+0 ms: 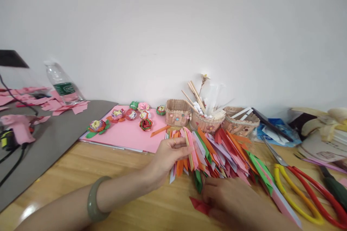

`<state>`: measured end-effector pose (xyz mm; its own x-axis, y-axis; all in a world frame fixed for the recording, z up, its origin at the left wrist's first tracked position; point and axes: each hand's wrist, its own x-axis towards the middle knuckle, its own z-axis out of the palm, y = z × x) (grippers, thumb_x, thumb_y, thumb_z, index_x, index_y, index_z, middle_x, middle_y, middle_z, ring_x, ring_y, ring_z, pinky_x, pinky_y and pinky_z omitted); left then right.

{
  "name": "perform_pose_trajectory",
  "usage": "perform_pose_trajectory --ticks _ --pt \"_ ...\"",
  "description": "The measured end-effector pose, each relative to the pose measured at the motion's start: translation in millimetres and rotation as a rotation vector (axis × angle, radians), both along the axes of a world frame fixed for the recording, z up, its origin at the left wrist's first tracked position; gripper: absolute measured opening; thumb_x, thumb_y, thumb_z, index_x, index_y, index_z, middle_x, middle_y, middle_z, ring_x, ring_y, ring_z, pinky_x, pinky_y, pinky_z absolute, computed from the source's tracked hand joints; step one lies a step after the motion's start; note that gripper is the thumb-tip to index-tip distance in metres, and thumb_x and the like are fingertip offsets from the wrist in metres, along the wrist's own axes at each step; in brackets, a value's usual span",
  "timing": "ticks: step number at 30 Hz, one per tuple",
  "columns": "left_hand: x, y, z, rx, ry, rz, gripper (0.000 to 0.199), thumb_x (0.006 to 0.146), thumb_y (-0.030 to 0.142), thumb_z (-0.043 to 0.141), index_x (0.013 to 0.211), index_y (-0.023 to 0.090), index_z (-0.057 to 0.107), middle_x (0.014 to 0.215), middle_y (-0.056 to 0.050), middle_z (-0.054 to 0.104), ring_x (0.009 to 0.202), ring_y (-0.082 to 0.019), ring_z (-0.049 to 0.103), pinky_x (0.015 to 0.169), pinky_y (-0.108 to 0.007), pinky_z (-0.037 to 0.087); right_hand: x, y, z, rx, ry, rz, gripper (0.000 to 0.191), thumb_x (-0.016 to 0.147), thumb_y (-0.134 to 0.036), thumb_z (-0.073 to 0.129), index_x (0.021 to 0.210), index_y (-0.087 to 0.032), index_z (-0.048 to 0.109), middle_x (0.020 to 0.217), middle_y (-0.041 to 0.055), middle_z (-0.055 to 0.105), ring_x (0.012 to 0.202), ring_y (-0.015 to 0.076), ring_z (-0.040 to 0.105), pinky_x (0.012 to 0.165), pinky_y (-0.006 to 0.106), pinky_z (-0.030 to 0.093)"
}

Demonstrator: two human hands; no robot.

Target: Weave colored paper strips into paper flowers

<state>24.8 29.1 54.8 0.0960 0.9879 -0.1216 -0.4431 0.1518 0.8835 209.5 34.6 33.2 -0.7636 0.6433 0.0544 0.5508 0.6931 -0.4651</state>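
Note:
My left hand (166, 158), with a ring on one finger and a bangle at the wrist, pinches a few folded paper strips (191, 149), pink and pale yellow, upright between thumb and fingers. Just behind it spreads a heap of folded paper strips (225, 151) in orange, red, lilac, pink and green. Low in front of the heap, my right hand (230, 196) is closed on a red folded paper strip (199, 205), whose pointed end juts out to the left. The right fingertips are partly hidden. A dark green folded paper (198, 180) lies close by the right hand.
Several folded paper flowers (146, 124) lie on a pink sheet (127, 133). Small woven baskets (177, 112) line the wall. Large scissors (303, 187) with red and yellow handles lie at right. A pink glue gun (20, 128) and a plastic bottle (63, 86) are at left.

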Motion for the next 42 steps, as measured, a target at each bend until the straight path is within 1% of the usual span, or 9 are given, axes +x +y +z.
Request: perform_pose_trajectory --ticks 5,8,10,12,18,26,32,38,42 --pt "0 0 0.1 0.003 0.02 -0.013 0.028 0.06 0.028 0.074 0.082 0.011 0.069 0.08 -0.006 0.068 0.072 -0.017 0.061 0.073 -0.028 0.045 0 4 24.3 -0.303 0.008 0.109 0.012 0.073 -0.015 0.06 0.065 -0.022 0.065 0.068 -0.0017 0.065 0.063 0.0138 0.059 0.055 0.022 0.039" --pt "2 -2 -1.7 0.018 0.04 -0.058 0.02 0.062 0.027 0.072 0.074 0.012 0.069 0.071 -0.004 0.066 0.063 -0.013 0.058 0.064 -0.024 0.043 -4 8 43.0 -0.653 0.347 -0.157 0.016 0.075 -0.03 0.06 0.064 -0.019 0.061 0.06 -0.0015 0.06 0.052 0.0115 0.056 0.048 0.022 0.042" --pt "4 -5 -3.1 0.022 0.055 -0.114 0.018 0.063 0.027 0.071 0.074 0.012 0.069 0.07 -0.003 0.066 0.063 -0.012 0.056 0.063 -0.023 0.042 -6 10 48.1 -0.71 0.521 -0.341 0.021 0.071 -0.039 0.063 0.066 -0.019 0.058 0.056 -0.0024 0.058 0.049 0.0113 0.054 0.046 0.022 0.043" --pt "5 -7 -4.0 0.021 0.056 -0.193 0.021 0.065 0.026 0.07 0.082 0.013 0.07 0.074 -0.004 0.067 0.067 -0.013 0.058 0.068 -0.024 0.043 -9 12 46.4 -0.709 0.6 -0.429 0.025 0.066 -0.042 0.067 0.066 -0.019 0.056 0.055 -0.0026 0.058 0.05 0.0116 0.055 0.047 0.023 0.044" --pt "7 -9 -3.4 0.046 0.068 -0.262 0.025 0.066 0.026 0.069 0.087 0.014 0.07 0.08 -0.005 0.068 0.079 -0.018 0.061 0.08 -0.03 0.043 -17 13 29.7 -0.744 0.634 -0.393 0.031 0.062 -0.043 0.07 0.062 -0.018 0.05 0.052 -0.005 0.052 0.047 0.0092 0.049 0.046 0.022 0.039" --pt "9 -11 -0.6 0.024 0.077 -0.279 0.025 0.061 0.03 0.072 0.08 0.015 0.071 0.076 -0.002 0.067 0.079 -0.017 0.059 0.081 -0.028 0.041 -21 11 23.7 -0.559 0.612 -0.427 0.036 0.065 -0.05 0.064 0.059 -0.019 0.045 0.048 -0.0066 0.044 0.044 0.0093 0.041 0.043 0.021 0.031" --pt "8 -12 -3.1 0.029 0.119 -0.252 0.02 0.06 0.029 0.072 0.074 0.015 0.071 0.072 -0.001 0.065 0.073 -0.014 0.056 0.076 -0.026 0.04 -20 6 11.1 -0.363 0.563 -0.455 0.025 0.075 -0.039 0.058 0.063 -0.019 0.048 0.054 -0.0041 0.049 0.049 0.011 0.044 0.047 0.022 0.033" --pt "7 -11 -1.4 0.041 0.191 -0.28 0.022 0.059 0.031 0.073 0.072 0.014 0.071 0.069 -0.001 0.065 0.07 -0.015 0.055 0.073 -0.026 0.04 -16 12 28.2 -0.602 0.578 -0.377 0.026 0.068 -0.033 0.064 0.058 -0.019 0.044 0.05 -0.0063 0.046 0.047 0.0089 0.042 0.045 0.02 0.032" --pt "7 -12 -0.4 0.034 0.259 -0.294 0.019 0.059 0.031 0.072 0.069 0.014 0.071 0.067 -0.001 0.064 0.067 -0.016 0.054 0.071 -0.026 0.04 -12 13 36.3 -0.643 0.657 -0.393 0.018 0.076 -0.037 0.056 0.08 -0.02 0.053 0.054 -0.0068 0.046 0.045 0.0077 0.039 0.042 0.019 0.03"
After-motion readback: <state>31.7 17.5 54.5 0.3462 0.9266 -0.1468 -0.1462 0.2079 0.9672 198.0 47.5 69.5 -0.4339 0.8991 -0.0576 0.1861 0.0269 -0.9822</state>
